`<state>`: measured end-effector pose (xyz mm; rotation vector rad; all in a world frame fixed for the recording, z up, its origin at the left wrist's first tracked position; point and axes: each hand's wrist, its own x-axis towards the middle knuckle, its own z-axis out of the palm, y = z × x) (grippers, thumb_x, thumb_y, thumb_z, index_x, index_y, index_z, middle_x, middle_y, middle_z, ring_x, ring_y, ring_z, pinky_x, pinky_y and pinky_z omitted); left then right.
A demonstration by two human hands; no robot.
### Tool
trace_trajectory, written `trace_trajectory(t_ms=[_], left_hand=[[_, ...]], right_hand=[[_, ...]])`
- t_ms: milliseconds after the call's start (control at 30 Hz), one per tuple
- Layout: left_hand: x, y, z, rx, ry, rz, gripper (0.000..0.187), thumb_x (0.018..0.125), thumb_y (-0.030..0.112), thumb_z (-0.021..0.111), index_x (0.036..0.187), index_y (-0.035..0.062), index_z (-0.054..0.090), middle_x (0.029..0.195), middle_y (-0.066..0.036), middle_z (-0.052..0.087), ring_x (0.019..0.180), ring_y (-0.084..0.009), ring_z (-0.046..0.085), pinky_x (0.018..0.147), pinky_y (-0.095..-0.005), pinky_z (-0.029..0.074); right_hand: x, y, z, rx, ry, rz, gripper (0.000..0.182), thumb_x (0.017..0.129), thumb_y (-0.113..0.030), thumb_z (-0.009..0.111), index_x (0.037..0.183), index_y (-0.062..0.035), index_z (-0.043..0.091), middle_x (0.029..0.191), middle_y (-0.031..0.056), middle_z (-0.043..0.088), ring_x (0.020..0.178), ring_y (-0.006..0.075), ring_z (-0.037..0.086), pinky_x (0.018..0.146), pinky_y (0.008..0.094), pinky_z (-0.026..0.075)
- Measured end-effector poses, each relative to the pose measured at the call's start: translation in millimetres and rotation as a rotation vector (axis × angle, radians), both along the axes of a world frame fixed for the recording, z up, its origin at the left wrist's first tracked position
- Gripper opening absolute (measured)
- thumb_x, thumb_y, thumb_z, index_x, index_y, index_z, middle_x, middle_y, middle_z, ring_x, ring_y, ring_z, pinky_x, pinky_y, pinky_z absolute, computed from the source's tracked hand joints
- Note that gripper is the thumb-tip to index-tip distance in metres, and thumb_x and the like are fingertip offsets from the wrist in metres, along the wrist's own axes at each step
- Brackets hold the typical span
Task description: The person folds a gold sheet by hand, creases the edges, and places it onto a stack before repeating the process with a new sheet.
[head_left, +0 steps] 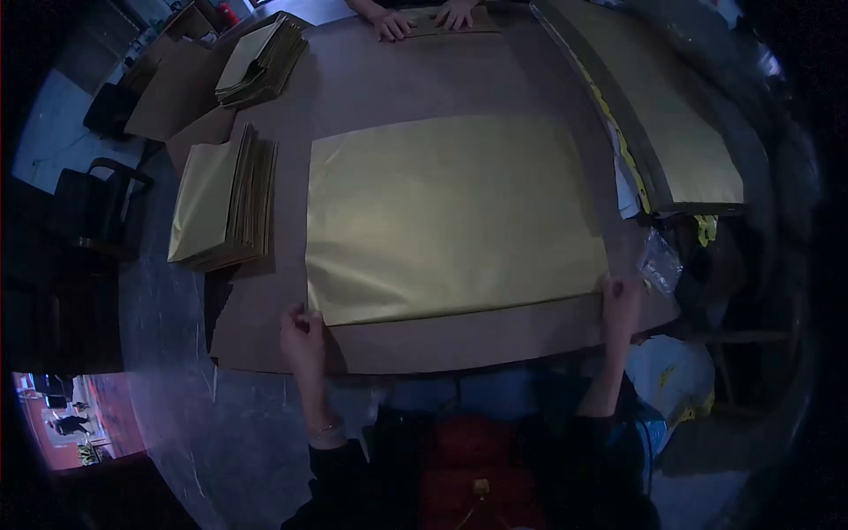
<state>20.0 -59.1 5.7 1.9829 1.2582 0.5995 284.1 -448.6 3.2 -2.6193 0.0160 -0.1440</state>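
- The step in hand seemed to be handling and squaring the gold sheet [450, 216], which lay spread over the middle of the brown board [424, 346], its near edge running between the two hands.
- Any next move on that edge called for matched holds at both corners and an even, gentle pull, since the sheet looked thin and showed soft ripples near its left side.
- The left hand [306, 346] was at the near left corner, fingers curled in towards the thumb; whether they pinched the sheet, I could not tell.
- The right hand [622, 305] was at the near right corner, fingers bent; its grip was likewise unclear.
- The hands were well apart, both forearms reaching forward from the near side, the left wrist wearing a band [328, 435].
- Folded stacks stood on the left, one nearer [205, 205] and one farther [249, 58]; a co-worker's hands [389, 25] rested at the far side.
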Motion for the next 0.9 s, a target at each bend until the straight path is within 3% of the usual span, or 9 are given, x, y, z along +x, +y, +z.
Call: trace_trajectory(t_ms=[300, 367, 433, 467, 500, 567, 700, 767, 900], left_hand=[[3, -3, 4, -0.003, 0.049, -0.007, 0.033, 0.082, 0.013, 0.063, 0.11, -0.0013, 0.053, 0.079, -0.012, 0.057, 0.078, -0.0266, 0.056, 0.075, -0.038, 0.045], [4, -7, 6, 0.023, 0.061, 0.002, 0.037, 0.081, 0.012, 0.063, 0.115, 0.0008, 0.053, 0.087, -0.015, 0.057, 0.086, -0.0293, 0.055, 0.078, -0.0388, 0.044], [8, -8, 10, 0.316, 0.184, -0.073, 0.046, 0.08, 0.009, 0.063, 0.123, 0.0048, 0.05, 0.097, -0.017, 0.056, 0.091, -0.0326, 0.053, 0.082, -0.0412, 0.043], [10, -12, 17, 0.301, 0.17, -0.129, 0.052, 0.079, 0.004, 0.059, 0.129, 0.0099, 0.048, 0.114, -0.018, 0.053, 0.106, -0.0363, 0.05, 0.088, -0.0419, 0.041], [13, -10, 18, 0.298, 0.175, -0.127, 0.052, 0.079, 0.004, 0.059, 0.129, 0.0099, 0.048, 0.114, -0.018, 0.053, 0.106, -0.0363, 0.05, 0.088, -0.0419, 0.041], [19, -7, 18, 0.783, 0.346, -0.402, 0.051, 0.08, -0.003, 0.053, 0.129, 0.0117, 0.05, 0.129, -0.014, 0.048, 0.12, -0.0379, 0.043, 0.096, -0.0415, 0.039], [21, -1, 12, 0.488, 0.217, -0.78, 0.049, 0.081, -0.006, 0.045, 0.124, 0.0147, 0.054, 0.136, -0.008, 0.046, 0.125, -0.0291, 0.043, 0.098, -0.0414, 0.04], [20, -3, 14, 0.422, 0.134, -0.741, 0.044, 0.083, -0.003, 0.046, 0.122, 0.0137, 0.056, 0.132, -0.008, 0.049, 0.119, -0.028, 0.049, 0.093, -0.0388, 0.045], [33, -17, 23, 0.377, 0.32, -0.652, 0.028, 0.086, 0.009, 0.051, 0.113, 0.0102, 0.056, 0.12, -0.01, 0.054, 0.11, -0.0292, 0.053, 0.084, -0.0383, 0.049]], right_hand=[[8, -8, -14, 0.244, -0.079, 0.131, 0.023, 0.085, -0.017, 0.061, 0.082, 0.0049, 0.055, 0.07, 0.0157, 0.053, 0.063, 0.0261, 0.052, 0.061, 0.0391, 0.042], [12, -13, -17, 0.163, -0.044, 0.14, 0.023, 0.086, -0.016, 0.061, 0.082, 0.0052, 0.055, 0.07, 0.0156, 0.052, 0.063, 0.0252, 0.051, 0.061, 0.0388, 0.042], [13, -13, -17, 0.078, -0.011, 0.135, 0.023, 0.086, -0.016, 0.06, 0.082, 0.0055, 0.054, 0.07, 0.0156, 0.051, 0.064, 0.0243, 0.05, 0.062, 0.0385, 0.042], [13, -13, -17, 0.086, -0.028, 0.145, 0.024, 0.087, -0.016, 0.06, 0.081, 0.0059, 0.053, 0.07, 0.0157, 0.05, 0.064, 0.0243, 0.049, 0.061, 0.0381, 0.042], [13, -14, -17, 0.092, -0.046, 0.156, 0.025, 0.087, -0.016, 0.059, 0.079, 0.0062, 0.052, 0.07, 0.0157, 0.049, 0.064, 0.0244, 0.048, 0.061, 0.0377, 0.041], [16, -21, -27, 0.087, -0.097, 0.179, 0.025, 0.087, -0.016, 0.059, 0.079, 0.0063, 0.052, 0.07, 0.0156, 0.049, 0.063, 0.025, 0.048, 0.06, 0.0378, 0.041], [17, -19, -27, 0.049, -0.091, 0.131, 0.027, 0.086, -0.017, 0.06, 0.078, 0.0066, 0.051, 0.069, 0.0151, 0.047, 0.062, 0.0253, 0.046, 0.059, 0.0373, 0.039], [20, -22, -27, 0.003, -0.066, 0.16, 0.027, 0.086, -0.017, 0.06, 0.077, 0.0067, 0.051, 0.067, 0.0143, 0.047, 0.061, 0.0248, 0.045, 0.059, 0.0371, 0.039], [19, -19, -28, 0.074, -0.105, 0.199, 0.03, 0.086, -0.019, 0.06, 0.074, 0.0066, 0.05, 0.062, 0.0123, 0.045, 0.059, 0.0241, 0.044, 0.057, 0.0368, 0.039]])
